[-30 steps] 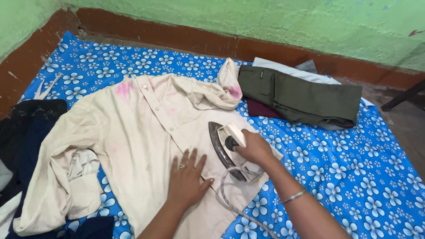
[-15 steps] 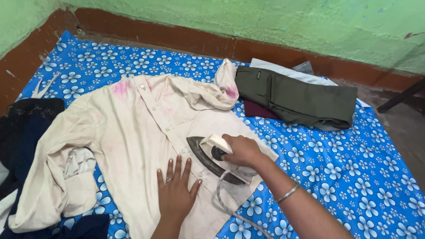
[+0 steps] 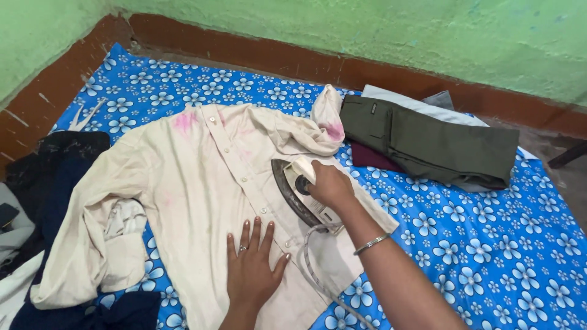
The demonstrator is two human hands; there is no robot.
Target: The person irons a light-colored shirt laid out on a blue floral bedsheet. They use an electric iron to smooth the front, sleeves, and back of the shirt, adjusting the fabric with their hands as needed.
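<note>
A cream shirt [image 3: 183, 183] with pink stains lies spread on a blue sheet with white flowers [image 3: 477, 244]. My right hand [image 3: 330, 183] grips the handle of an electric iron [image 3: 296, 192], which is tilted on its side on the shirt's right front, its dark soleplate facing left. The iron's cord [image 3: 315, 275] loops down toward me. My left hand [image 3: 254, 266] lies flat on the shirt, fingers spread, just left of the button strip and below the iron.
Folded olive-green trousers [image 3: 428, 143] sit on a maroon cloth and pale garments at the back right. Dark clothes [image 3: 43, 177] are heaped at the left. A green wall with a brown base [image 3: 275, 58] runs behind the sheet.
The iron has moved up the shirt toward the collar after first sliding down and left. My left hand has stayed flat on the cloth, shifting slightly.
</note>
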